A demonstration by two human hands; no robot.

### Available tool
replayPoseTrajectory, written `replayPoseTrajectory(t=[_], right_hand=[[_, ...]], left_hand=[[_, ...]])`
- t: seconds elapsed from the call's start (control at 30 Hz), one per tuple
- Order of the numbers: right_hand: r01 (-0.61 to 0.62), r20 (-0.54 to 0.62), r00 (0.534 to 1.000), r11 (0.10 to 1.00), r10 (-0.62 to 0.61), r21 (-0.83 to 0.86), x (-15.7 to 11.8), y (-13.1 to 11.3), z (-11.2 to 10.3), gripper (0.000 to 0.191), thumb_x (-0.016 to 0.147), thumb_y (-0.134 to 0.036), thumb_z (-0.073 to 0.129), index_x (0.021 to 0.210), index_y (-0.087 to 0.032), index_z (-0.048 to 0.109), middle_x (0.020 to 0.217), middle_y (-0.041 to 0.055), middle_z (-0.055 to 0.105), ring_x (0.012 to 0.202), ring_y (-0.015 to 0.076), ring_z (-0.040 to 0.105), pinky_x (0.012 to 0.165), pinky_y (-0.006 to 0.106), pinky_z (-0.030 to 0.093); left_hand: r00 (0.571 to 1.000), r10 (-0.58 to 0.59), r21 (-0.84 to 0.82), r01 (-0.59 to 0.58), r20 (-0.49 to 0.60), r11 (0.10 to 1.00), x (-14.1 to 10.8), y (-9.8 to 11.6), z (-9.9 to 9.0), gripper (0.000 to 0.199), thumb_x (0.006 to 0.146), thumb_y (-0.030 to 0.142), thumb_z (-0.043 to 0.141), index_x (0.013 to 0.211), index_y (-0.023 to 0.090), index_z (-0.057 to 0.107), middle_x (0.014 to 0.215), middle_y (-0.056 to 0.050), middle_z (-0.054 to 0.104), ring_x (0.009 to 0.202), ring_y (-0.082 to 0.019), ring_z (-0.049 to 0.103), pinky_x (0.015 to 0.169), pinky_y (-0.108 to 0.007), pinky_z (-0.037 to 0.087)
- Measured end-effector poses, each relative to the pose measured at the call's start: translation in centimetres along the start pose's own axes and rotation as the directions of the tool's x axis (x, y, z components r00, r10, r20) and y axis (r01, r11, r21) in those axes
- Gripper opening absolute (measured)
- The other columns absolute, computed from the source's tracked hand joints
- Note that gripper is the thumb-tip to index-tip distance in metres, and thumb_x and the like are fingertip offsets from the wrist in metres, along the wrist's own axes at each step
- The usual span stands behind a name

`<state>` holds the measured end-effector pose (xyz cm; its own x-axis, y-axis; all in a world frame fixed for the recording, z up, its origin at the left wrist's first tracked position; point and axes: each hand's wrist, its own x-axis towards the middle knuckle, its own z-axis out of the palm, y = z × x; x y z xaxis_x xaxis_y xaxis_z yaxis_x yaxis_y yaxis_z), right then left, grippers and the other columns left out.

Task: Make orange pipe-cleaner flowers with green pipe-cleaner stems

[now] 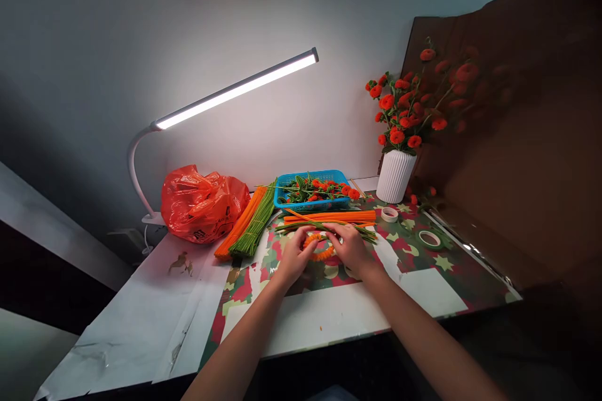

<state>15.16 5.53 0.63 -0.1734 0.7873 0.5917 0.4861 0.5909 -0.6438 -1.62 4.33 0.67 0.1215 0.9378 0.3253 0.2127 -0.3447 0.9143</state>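
Observation:
An orange fuzzy pipe cleaner [323,255], coiled along its length and curved into a ring, is between my two hands above the table. My left hand [296,254] pinches it on the left side, thumb and fingers together. On the upper right, the fingertips of my right hand [350,247] close on it as well. Just behind my hands lie loose green pipe cleaners [367,235] and a row of straight orange pipe cleaners [338,217]. My fingers partly hide the coil's upper edge.
Orange and green pipe-cleaner bundles [251,232] lie beside a red plastic bag [202,203]. A blue basket [281,197] holds red flowers. Farther right stand a white vase [396,177] and two tape rolls, one nearer [439,244]. A lit lamp [235,91] hangs overhead.

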Motion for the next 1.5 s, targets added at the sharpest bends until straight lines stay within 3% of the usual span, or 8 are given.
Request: replayPoseTrajectory(t=[0.1, 0.3, 0.53, 0.83, 1.27, 1.5], right_hand=[[-0.062, -0.075, 0.995, 0.989, 0.072, 0.136, -0.2, -0.1, 0.3, 0.026, 0.085, -0.024, 0.054, 0.105, -0.027, 0.069, 0.100, 0.0042, 0.072, 0.090, 0.0242, 0.065, 0.082, 0.037, 0.048], [-0.036, -0.082, 0.996, 0.991, 0.047, 0.129, 0.0, 0.5, -0.4, 0.026, 0.086, -0.019, 0.048, 0.097, -0.023, 0.071, 0.094, 0.0048, 0.072, 0.087, 0.0222, 0.066, 0.080, 0.035, 0.050], [-0.070, -0.075, 0.994, 0.989, 0.080, 0.129, 0.2, 1.2, -0.6, 0.025, 0.085, -0.020, 0.046, 0.091, -0.023, 0.070, 0.086, 0.0045, 0.070, 0.075, 0.0202, 0.064, 0.073, 0.033, 0.049], [-0.188, -0.050, 0.977, 0.947, 0.207, 0.261, 0.3, 1.5, -0.3, 0.020, 0.083, -0.027, 0.049, 0.086, -0.022, 0.068, 0.073, 0.0017, 0.066, 0.053, 0.0160, 0.058, 0.056, 0.028, 0.046], [-0.221, -0.031, 0.970, 0.928, 0.241, 0.301, 0.3, 1.5, -0.4, 0.021, 0.081, -0.028, 0.050, 0.087, -0.022, 0.069, 0.072, 0.0012, 0.065, 0.053, 0.0159, 0.057, 0.054, 0.027, 0.044], [-0.245, -0.047, 0.961, 0.919, 0.272, 0.309, 0.3, 1.6, -0.2, 0.020, 0.081, -0.026, 0.050, 0.086, -0.022, 0.069, 0.069, 0.0005, 0.064, 0.051, 0.0155, 0.057, 0.053, 0.026, 0.043]], left_hand=[[0.987, -0.090, -0.150, 0.070, -0.132, 0.986, 0.3, 0.2, -0.1, 0.031, 0.072, 0.037, 0.067, 0.098, 0.020, 0.063, 0.068, 0.002, 0.055, 0.059, -0.012, 0.050, 0.054, -0.021, 0.039], [0.988, -0.071, -0.022, 0.069, -0.135, 0.997, 0.3, -0.2, -0.6, 0.023, 0.074, 0.037, 0.067, 0.090, 0.020, 0.069, 0.085, -0.005, 0.066, 0.069, -0.016, 0.058, 0.055, -0.023, 0.044], [0.972, -0.076, -0.039, 0.069, -0.222, 0.997, 0.4, -0.7, -0.6, 0.025, 0.073, 0.038, 0.068, 0.090, 0.020, 0.070, 0.081, -0.004, 0.067, 0.067, -0.016, 0.058, 0.054, -0.023, 0.046], [0.972, -0.089, -0.097, 0.069, -0.219, 0.993, 0.4, -0.8, -0.6, 0.023, 0.071, 0.036, 0.070, 0.088, 0.020, 0.072, 0.077, -0.004, 0.065, 0.066, -0.016, 0.056, 0.052, -0.022, 0.046], [0.960, -0.170, -0.144, 0.140, -0.221, 0.980, 0.1, 0.3, -0.2, 0.029, 0.071, 0.041, 0.068, 0.088, 0.017, 0.069, 0.058, 0.001, 0.058, 0.049, -0.012, 0.053, 0.041, -0.020, 0.041], [0.956, -0.185, -0.141, 0.155, -0.230, 0.978, -0.1, 0.5, -0.1, 0.029, 0.072, 0.042, 0.067, 0.088, 0.018, 0.068, 0.061, 0.001, 0.057, 0.046, -0.010, 0.051, 0.035, -0.018, 0.038]])
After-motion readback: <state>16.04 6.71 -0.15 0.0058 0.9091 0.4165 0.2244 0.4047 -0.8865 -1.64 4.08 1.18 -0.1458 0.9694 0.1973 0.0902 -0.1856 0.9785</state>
